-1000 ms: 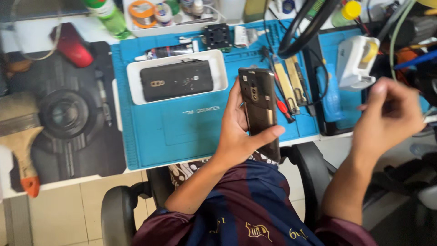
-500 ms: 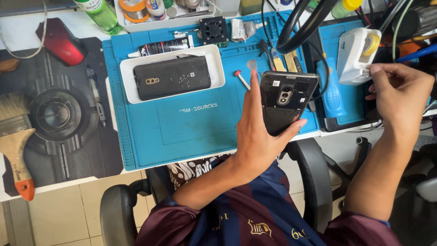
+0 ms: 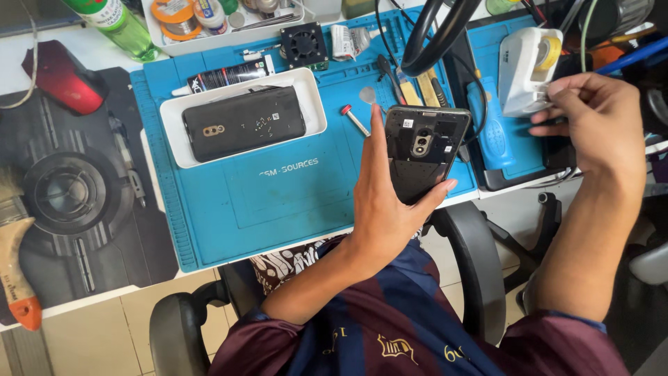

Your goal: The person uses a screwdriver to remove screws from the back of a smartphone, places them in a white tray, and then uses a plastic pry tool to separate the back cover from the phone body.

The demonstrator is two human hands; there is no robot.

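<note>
The left hand point(image 3: 379, 209) holds an opened phone point(image 3: 422, 150) above the near edge of the blue mat point(image 3: 278, 202). Its fingers wrap around the phone, and the open back with the little camera faces up. A moment ago the phone stood more on its side; now it lies flatter, so the inside is easy to see. The right hand point(image 3: 595, 125) has moved up to the white tape holder point(image 3: 525, 59) on the right, fingers pinching together at its side. Farther back, a white tray point(image 3: 174, 132) holds the black back cover point(image 3: 243, 124).

White bench point(image 3: 97, 292), blue mat point(image 3: 278, 209), white tray point(image 3: 174, 132); paintbrush point(image 3: 14, 264)
</note>
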